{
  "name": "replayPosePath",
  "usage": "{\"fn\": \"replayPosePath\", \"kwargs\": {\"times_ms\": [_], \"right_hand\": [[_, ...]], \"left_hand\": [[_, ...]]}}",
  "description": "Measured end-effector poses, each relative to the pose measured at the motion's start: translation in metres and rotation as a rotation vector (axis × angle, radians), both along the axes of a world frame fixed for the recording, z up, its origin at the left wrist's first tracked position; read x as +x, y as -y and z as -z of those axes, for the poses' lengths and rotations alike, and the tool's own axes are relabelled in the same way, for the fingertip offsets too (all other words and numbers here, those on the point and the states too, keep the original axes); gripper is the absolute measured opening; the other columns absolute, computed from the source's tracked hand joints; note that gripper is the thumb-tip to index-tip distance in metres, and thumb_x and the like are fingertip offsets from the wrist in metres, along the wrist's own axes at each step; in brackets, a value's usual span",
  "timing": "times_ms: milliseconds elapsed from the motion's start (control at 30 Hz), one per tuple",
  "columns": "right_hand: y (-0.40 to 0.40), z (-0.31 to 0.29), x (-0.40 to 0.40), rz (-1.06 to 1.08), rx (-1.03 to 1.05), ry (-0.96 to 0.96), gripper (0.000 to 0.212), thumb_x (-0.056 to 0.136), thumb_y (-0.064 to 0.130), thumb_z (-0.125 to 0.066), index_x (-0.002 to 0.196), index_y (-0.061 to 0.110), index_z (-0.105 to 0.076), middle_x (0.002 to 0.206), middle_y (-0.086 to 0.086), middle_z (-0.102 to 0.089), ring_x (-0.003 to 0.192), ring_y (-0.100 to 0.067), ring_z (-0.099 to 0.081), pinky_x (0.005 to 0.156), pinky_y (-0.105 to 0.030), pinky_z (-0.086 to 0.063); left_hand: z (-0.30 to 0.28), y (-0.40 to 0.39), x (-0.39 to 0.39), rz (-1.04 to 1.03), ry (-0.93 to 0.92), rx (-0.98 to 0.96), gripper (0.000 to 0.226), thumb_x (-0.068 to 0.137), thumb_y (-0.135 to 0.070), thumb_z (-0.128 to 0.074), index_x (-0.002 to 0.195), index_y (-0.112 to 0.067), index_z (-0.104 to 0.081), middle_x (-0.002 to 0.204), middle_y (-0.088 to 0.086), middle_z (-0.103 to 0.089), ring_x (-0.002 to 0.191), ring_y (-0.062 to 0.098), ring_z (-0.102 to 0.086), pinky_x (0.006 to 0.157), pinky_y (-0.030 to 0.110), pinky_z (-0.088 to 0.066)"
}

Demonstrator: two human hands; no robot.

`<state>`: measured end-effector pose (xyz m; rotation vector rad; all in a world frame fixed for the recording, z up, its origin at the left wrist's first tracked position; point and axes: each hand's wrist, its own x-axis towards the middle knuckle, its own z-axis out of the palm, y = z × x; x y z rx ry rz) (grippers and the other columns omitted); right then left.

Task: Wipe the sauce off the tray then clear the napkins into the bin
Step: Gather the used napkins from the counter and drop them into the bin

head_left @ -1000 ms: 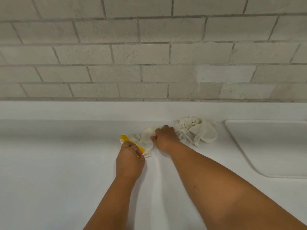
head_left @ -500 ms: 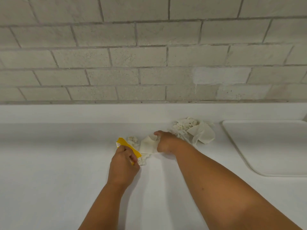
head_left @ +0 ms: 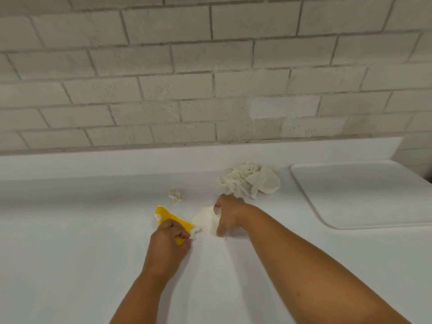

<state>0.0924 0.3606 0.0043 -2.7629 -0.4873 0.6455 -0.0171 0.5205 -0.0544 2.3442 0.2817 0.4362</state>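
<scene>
White and showing no sauce, the tray (head_left: 364, 195) looks wiped, but left of it the left hand (head_left: 169, 244) grips a yellow packet (head_left: 167, 217), the right hand (head_left: 230, 212) pinches a napkin (head_left: 205, 218), more crumpled napkins (head_left: 250, 178) wait, no bin visible.

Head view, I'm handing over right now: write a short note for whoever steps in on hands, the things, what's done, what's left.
Left hand: grips a yellow packet low on the counter, a bit of napkin at its fingertips.
Right hand: pinches a white napkin right beside the packet.
Crumpled napkin pile lies behind the right hand, near the tray's left edge. A small napkin wad sits apart, behind the packet.
Tray rests at far right and shows no sauce, so the wiping looks done.
Left: gather all the napkins and bin them. No bin is in view.
</scene>
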Motion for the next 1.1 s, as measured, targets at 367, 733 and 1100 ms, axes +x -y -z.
{"fn": "replayPosePath", "kwargs": {"times_ms": [367,733,1100], "right_hand": [[0.101,0.022,-0.069,0.278,0.428,0.177,0.02,0.079,0.016,-0.066,0.076,0.027,-0.049,0.097,0.006,-0.057,0.088,-0.014,-0.057,0.072,-0.023,-0.045],[0.257,0.029,-0.157,0.486,0.485,0.311,0.024,0.079,0.028,-0.072,0.074,0.026,-0.048,0.097,0.004,-0.047,0.081,-0.007,-0.052,0.063,-0.013,-0.039],[0.384,0.029,-0.228,0.65,0.475,0.417,0.026,0.079,0.027,-0.074,0.075,0.024,-0.048,0.092,0.005,-0.046,0.078,-0.007,-0.049,0.063,-0.012,-0.036]], "left_hand": [[-0.022,0.061,-0.026,-0.029,-0.066,-0.219,0.012,0.072,-0.009,-0.079,0.074,-0.015,-0.069,0.083,-0.007,-0.066,0.076,0.003,-0.057,0.056,0.006,-0.04],[-0.025,0.198,-0.034,0.2,-0.126,-0.262,0.012,0.072,-0.012,-0.079,0.073,-0.018,-0.068,0.084,-0.007,-0.067,0.079,0.006,-0.059,0.064,0.014,-0.039],[-0.026,0.341,-0.057,0.491,-0.113,-0.179,0.019,0.07,-0.011,-0.08,0.068,-0.023,-0.065,0.083,-0.012,-0.063,0.077,-0.002,-0.056,0.063,0.004,-0.036]]}}
